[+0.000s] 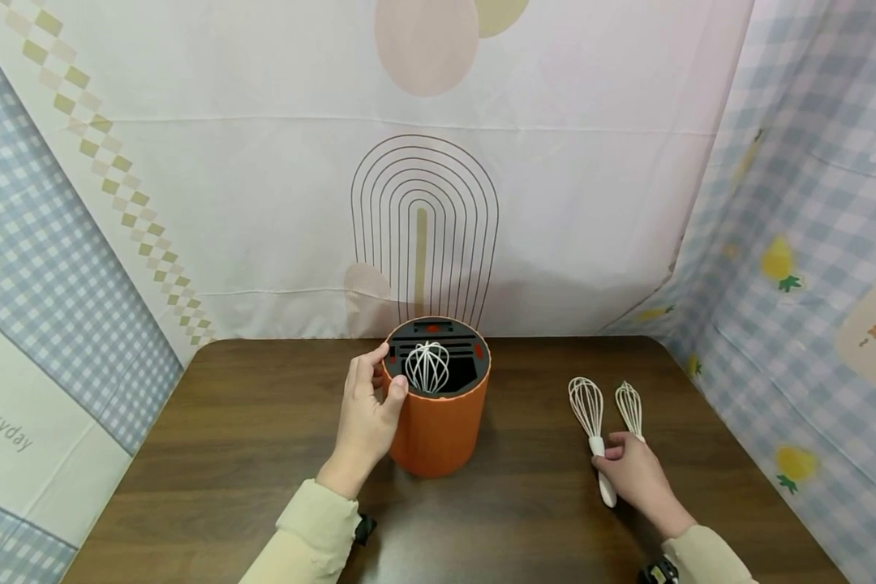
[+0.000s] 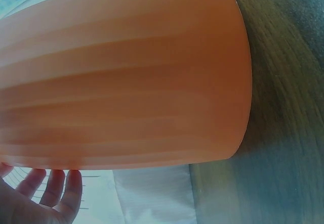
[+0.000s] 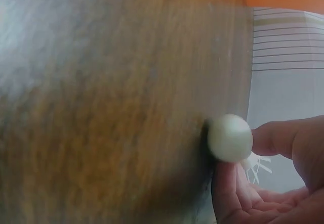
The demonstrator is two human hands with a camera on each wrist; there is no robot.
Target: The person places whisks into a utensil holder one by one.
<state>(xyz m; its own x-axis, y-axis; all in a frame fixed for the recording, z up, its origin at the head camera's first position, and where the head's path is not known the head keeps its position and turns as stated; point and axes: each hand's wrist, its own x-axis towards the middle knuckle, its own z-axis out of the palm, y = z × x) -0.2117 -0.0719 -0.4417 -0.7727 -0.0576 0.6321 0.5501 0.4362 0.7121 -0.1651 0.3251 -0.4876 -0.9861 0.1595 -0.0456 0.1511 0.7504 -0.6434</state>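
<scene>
the right hand (image 1: 633,474) pinches the white whisk (image 1: 597,446) at the counter (image 1: 526,519), beside a smaller whisk (image 1: 629,410); a straight lift should clear that one while the left hand (image 1: 367,427) grips the orange holder (image 1: 441,431) steady.

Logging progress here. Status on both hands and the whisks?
Left hand holding orange container near its top. Right hand pinching first whisk. Second whisk just right of it; third whisk, inside the container, possibly in the way.

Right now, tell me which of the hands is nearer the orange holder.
Left: the left hand grips the orange holder at its top, while the right hand is apart from it, off to the right, gripping a white whisk.
</scene>
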